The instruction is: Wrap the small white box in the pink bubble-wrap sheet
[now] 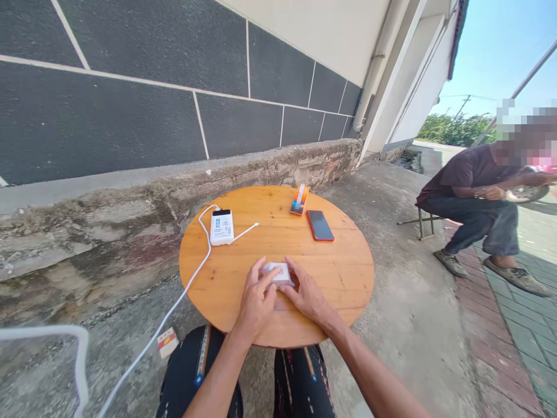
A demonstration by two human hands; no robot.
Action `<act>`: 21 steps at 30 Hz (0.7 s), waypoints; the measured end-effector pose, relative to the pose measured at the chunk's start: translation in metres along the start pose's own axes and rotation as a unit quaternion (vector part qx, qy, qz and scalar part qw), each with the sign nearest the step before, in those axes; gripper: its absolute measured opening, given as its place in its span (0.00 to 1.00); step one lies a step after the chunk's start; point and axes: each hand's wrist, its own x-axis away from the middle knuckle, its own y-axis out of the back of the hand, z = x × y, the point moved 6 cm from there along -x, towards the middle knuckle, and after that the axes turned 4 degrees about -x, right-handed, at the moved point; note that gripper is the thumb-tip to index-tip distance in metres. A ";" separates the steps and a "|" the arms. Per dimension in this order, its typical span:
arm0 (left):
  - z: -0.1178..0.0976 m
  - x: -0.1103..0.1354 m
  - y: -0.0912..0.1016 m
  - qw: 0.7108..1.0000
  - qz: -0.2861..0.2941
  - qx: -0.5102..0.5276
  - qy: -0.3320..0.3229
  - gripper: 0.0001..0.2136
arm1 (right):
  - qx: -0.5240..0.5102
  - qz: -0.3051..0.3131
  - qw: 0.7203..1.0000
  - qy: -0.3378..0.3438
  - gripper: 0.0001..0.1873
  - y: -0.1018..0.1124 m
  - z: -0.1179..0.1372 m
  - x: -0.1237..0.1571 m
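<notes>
A small white box lies near the front of a round wooden table. My left hand grips its left side with fingers curled around it. My right hand holds its right side, fingers pressed against the box. Both hands rest on the tabletop.
A white power bank with a white cable lies at the back left of the table. A red phone and an orange packet lie at the back right. A person sits on a stool at the right. A low concrete ledge runs behind the table.
</notes>
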 end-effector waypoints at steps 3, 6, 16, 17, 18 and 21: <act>0.000 0.000 -0.001 1.000 0.003 -0.003 -0.010 0.20 | 0.006 0.003 1.000 0.002 0.35 -0.001 -0.001 0.000; -0.002 -0.001 0.003 1.000 -0.014 0.013 -0.005 0.25 | 0.003 0.004 1.000 0.021 0.39 -0.001 0.001 0.000; 0.023 0.002 0.011 0.966 -0.097 0.217 0.097 0.35 | -0.010 0.009 0.997 0.071 0.47 -0.002 0.000 0.002; 0.028 0.002 0.011 0.954 -0.113 0.252 0.115 0.34 | -0.011 0.011 0.998 0.068 0.47 -0.003 0.000 0.002; 0.032 0.002 0.012 0.940 -0.133 0.283 0.133 0.33 | -0.014 0.013 0.998 0.064 0.47 -0.003 -0.001 0.001; 0.040 0.002 0.017 0.912 -0.182 0.329 0.164 0.29 | -0.040 0.017 0.998 0.036 0.46 -0.003 -0.004 -0.001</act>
